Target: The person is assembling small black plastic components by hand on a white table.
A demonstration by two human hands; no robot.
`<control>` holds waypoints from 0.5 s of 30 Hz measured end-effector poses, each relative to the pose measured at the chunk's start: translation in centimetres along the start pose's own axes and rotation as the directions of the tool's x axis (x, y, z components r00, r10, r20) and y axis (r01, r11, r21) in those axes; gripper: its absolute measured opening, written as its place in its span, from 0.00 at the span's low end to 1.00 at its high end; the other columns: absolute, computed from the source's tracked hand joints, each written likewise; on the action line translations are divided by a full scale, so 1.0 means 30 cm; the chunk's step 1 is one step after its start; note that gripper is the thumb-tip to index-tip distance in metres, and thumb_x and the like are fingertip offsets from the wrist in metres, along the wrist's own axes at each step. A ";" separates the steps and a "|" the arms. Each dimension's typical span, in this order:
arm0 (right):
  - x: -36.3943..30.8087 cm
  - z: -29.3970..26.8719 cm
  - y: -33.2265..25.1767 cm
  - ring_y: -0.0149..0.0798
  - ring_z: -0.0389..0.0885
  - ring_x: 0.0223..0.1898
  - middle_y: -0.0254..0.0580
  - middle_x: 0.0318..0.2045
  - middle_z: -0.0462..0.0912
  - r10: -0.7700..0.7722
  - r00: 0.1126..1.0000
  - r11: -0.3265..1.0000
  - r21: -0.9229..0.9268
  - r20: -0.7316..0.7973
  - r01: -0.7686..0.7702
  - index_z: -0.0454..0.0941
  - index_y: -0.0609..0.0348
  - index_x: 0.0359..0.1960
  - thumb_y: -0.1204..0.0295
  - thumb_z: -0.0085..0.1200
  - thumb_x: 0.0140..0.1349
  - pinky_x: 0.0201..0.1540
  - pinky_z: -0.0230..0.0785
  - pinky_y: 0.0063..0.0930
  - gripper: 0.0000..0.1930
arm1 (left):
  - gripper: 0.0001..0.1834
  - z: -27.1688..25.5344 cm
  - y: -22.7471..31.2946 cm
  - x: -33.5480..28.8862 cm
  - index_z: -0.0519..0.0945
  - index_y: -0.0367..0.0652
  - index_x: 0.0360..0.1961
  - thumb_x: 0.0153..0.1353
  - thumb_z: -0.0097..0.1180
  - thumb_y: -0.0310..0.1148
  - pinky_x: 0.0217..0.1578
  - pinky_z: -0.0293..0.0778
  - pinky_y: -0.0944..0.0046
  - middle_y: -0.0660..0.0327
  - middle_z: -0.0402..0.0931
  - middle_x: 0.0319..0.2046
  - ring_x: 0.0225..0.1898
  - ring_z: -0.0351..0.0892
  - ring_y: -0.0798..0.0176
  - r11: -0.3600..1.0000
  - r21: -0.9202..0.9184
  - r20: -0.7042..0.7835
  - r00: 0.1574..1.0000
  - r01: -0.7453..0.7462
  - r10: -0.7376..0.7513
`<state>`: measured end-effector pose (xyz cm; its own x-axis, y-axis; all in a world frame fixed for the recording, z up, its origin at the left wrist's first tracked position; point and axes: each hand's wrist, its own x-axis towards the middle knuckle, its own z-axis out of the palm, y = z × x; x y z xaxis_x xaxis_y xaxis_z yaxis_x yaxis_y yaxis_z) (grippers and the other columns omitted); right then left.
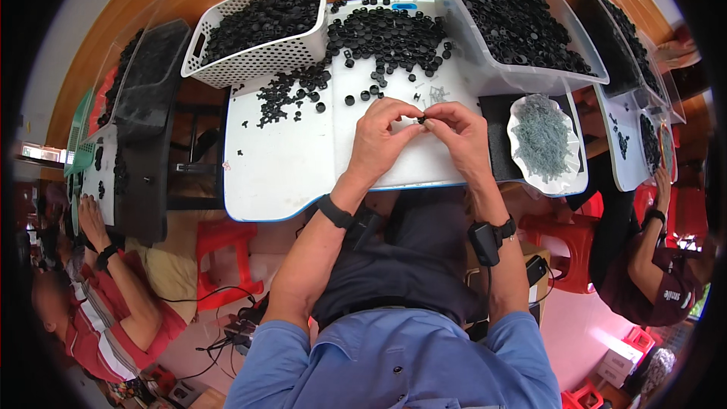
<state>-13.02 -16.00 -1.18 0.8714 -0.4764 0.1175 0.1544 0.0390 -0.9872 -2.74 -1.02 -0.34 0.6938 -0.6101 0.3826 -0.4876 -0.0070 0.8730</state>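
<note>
Over the white table [295, 182], my left hand [382, 136] and my right hand [460, 135] meet fingertip to fingertip. Both pinch one small black part [421, 120], too small for its exact kind to show. Just beyond them lie a few loose round black caps [365, 96] and a little cluster of thin clear pieces [438, 95]. Farther back spreads a heap of round black caps [386, 34]. To its left is a scatter of smaller black pieces [279, 98].
A white perforated basket [265, 57] and a clear plastic bin [522, 74], both full of black parts, stand at the back. On the right, a white scalloped dish [517, 136] holds greyish-green small pieces on a black mat [496, 117]. Other people work at tables on both sides; red stools [223, 246] stand nearby.
</note>
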 end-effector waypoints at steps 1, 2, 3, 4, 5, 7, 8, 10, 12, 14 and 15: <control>0.000 -0.005 -0.002 0.29 0.86 0.39 0.40 0.38 0.88 0.004 1.000 1.000 -0.003 0.007 -0.004 0.84 0.68 0.44 0.81 0.63 0.64 0.45 0.77 0.21 0.08 | 0.09 0.002 0.000 0.000 0.88 0.45 0.39 0.55 0.72 0.27 0.33 0.70 0.69 0.67 0.83 0.38 0.37 0.76 0.69 1.000 -0.001 0.005 1.000 -0.006 0.006; 0.001 -0.009 -0.004 0.29 0.86 0.39 0.39 0.38 0.88 0.008 1.000 1.000 -0.005 0.014 -0.008 0.84 0.68 0.44 0.81 0.63 0.64 0.45 0.77 0.21 0.08 | 0.09 0.003 -0.002 0.000 0.88 0.45 0.39 0.55 0.71 0.27 0.33 0.71 0.69 0.67 0.83 0.38 0.37 0.76 0.69 1.000 -0.001 0.010 1.000 -0.013 0.013; 0.002 -0.011 -0.005 0.29 0.86 0.39 0.39 0.38 0.88 0.012 1.000 1.000 -0.008 0.021 -0.012 0.84 0.68 0.44 0.81 0.63 0.64 0.45 0.77 0.21 0.08 | 0.09 0.003 -0.004 0.000 0.88 0.45 0.39 0.56 0.71 0.27 0.33 0.71 0.69 0.67 0.83 0.38 0.37 0.76 0.69 1.000 -0.002 0.015 1.000 -0.019 0.019; 0.004 -0.011 -0.001 0.26 0.85 0.38 0.37 0.37 0.87 0.003 1.000 1.000 -0.026 0.014 -0.002 0.84 0.67 0.44 0.80 0.63 0.63 0.43 0.75 0.19 0.08 | 0.11 0.001 -0.004 0.001 0.88 0.45 0.42 0.56 0.71 0.27 0.34 0.71 0.69 0.66 0.83 0.39 0.37 0.77 0.69 0.999 0.007 0.026 0.999 -0.038 0.038; 0.004 -0.014 0.004 0.25 0.84 0.37 0.36 0.37 0.87 0.000 1.000 0.999 -0.040 0.002 0.000 0.84 0.67 0.44 0.80 0.64 0.63 0.42 0.74 0.18 0.08 | 0.12 -0.001 -0.004 0.002 0.87 0.45 0.43 0.56 0.71 0.27 0.34 0.71 0.69 0.66 0.83 0.39 0.37 0.77 0.69 0.999 0.021 0.012 0.999 -0.048 0.048; 0.003 -0.018 0.008 0.23 0.82 0.36 0.34 0.36 0.87 -0.008 1.000 0.998 -0.070 -0.024 0.006 0.85 0.66 0.44 0.79 0.64 0.63 0.40 0.72 0.17 0.08 | 0.14 -0.004 0.001 0.002 0.87 0.46 0.45 0.56 0.71 0.26 0.35 0.71 0.68 0.66 0.83 0.39 0.36 0.77 0.68 0.996 0.048 -0.014 0.997 -0.071 0.072; 0.002 -0.016 0.009 0.22 0.81 0.35 0.33 0.36 0.87 -0.006 0.999 0.998 -0.063 -0.048 0.003 0.85 0.66 0.44 0.79 0.64 0.63 0.39 0.72 0.17 0.08 | 0.16 -0.004 -0.003 0.000 0.86 0.45 0.47 0.56 0.70 0.25 0.36 0.73 0.67 0.64 0.83 0.39 0.36 0.77 0.67 0.998 0.060 -0.072 0.997 -0.027 0.031; -0.002 -0.011 0.010 0.21 0.79 0.34 0.32 0.36 0.86 0.001 0.995 0.999 -0.048 -0.100 -0.006 0.85 0.65 0.44 0.79 0.64 0.63 0.38 0.70 0.16 0.08 | 0.17 -0.030 -0.015 0.005 0.85 0.44 0.47 0.54 0.70 0.25 0.38 0.75 0.62 0.61 0.82 0.38 0.36 0.78 0.61 0.986 0.160 -0.169 0.986 0.036 -0.008; 0.006 -0.008 0.009 0.21 0.79 0.34 0.31 0.36 0.86 -0.022 0.993 0.996 -0.084 -0.120 0.012 0.85 0.65 0.44 0.79 0.64 0.63 0.38 0.70 0.16 0.08 | 0.18 -0.075 -0.027 0.016 0.84 0.42 0.48 0.54 0.70 0.24 0.41 0.76 0.58 0.58 0.80 0.38 0.37 0.78 0.56 0.960 0.261 -0.188 0.981 0.100 -0.051; 0.009 0.002 0.011 0.21 0.79 0.34 0.31 0.36 0.86 -0.037 0.992 0.995 -0.098 -0.120 0.025 0.85 0.65 0.44 0.79 0.64 0.63 0.38 0.70 0.16 0.08 | 0.16 -0.129 -0.045 0.038 0.85 0.42 0.48 0.56 0.69 0.26 0.42 0.75 0.58 0.58 0.78 0.37 0.38 0.78 0.56 0.919 0.393 -0.101 0.993 -0.015 0.059; 0.010 0.002 0.015 0.21 0.79 0.33 0.31 0.36 0.86 -0.043 0.992 0.995 -0.098 -0.118 0.031 0.85 0.65 0.44 0.79 0.64 0.63 0.38 0.70 0.16 0.08 | 0.16 -0.145 -0.054 0.051 0.85 0.42 0.48 0.57 0.69 0.26 0.42 0.75 0.58 0.58 0.78 0.37 0.38 0.78 0.56 0.890 0.450 -0.051 0.993 -0.076 0.110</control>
<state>-12.67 -16.07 -1.59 0.8029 -0.5780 0.1458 0.1349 -0.0622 -0.9889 1.42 1.50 0.15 0.6619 -0.5663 0.4911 -0.7247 -0.3162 0.6122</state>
